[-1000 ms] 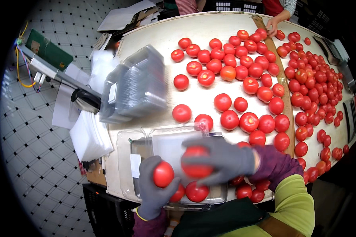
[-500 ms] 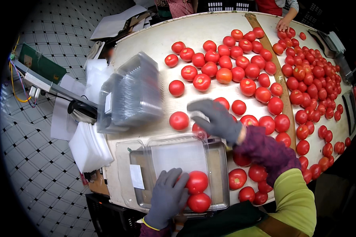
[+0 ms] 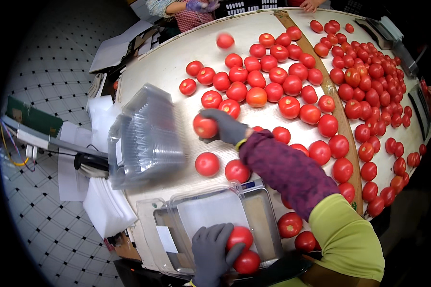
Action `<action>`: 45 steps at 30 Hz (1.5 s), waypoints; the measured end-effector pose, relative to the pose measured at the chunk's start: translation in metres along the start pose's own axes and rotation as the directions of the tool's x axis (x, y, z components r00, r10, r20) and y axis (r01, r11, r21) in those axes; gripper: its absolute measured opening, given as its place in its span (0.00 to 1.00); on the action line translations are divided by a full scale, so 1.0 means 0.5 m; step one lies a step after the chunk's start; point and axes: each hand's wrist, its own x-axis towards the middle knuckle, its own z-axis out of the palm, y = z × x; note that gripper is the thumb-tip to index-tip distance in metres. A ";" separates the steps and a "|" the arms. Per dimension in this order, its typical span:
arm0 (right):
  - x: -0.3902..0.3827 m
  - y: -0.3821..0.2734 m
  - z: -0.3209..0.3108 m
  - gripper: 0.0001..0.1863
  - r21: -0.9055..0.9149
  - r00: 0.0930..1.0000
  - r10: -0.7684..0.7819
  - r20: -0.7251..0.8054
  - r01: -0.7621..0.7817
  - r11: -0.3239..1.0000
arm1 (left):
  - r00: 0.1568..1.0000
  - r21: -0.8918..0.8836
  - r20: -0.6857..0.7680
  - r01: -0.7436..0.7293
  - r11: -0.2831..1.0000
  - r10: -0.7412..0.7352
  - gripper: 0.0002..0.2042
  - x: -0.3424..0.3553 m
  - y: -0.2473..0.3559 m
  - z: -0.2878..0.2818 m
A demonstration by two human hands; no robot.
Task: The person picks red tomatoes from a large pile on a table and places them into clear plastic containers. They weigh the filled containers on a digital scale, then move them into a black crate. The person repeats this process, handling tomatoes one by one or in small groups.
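In my gloved right hand (image 3: 227,127) is a red tomato (image 3: 205,126), gripped above the table just right of the stacked containers. My left hand (image 3: 212,253), in a grey glove, has its fingers and thumb around the side of another tomato (image 3: 240,237). That one sits in an open clear plastic container (image 3: 186,220) lined with a white sheet (image 3: 209,213), and a further tomato (image 3: 247,262) lies against it. Beneath the container is a metal-rimmed tray (image 3: 274,225). Two loose tomatoes, one of them here (image 3: 207,164), lie between my hands.
Stacked clear containers (image 3: 146,138) stand at the left, beside white foam sheets (image 3: 107,205). Many tomatoes cover the table's middle and right, parted by a wooden strip (image 3: 331,88). Another person's gloved hand (image 3: 202,5) and a bare hand (image 3: 311,5) show at the far edge.
My right hand has moved up and left and now grips a tomato. My left hand stays at the container's tomatoes. A blurred tomato has appeared near the far edge.
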 end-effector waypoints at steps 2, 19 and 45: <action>-0.101 -0.041 0.018 0.27 0.226 0.993 0.046 -0.106 -0.021 0.974 | 0.999 -0.019 -0.032 0.023 1.000 -0.024 0.19 0.001 0.001 0.003; -0.609 0.036 0.054 0.24 -0.573 0.855 -0.511 0.088 0.463 0.676 | 0.900 0.010 -0.380 -0.229 0.973 0.215 0.33 0.020 0.232 0.049; -0.697 0.025 0.079 0.09 -0.814 0.979 -0.131 0.157 0.203 0.545 | 0.872 0.104 -0.474 0.196 0.975 -0.125 0.34 -0.020 0.087 -0.055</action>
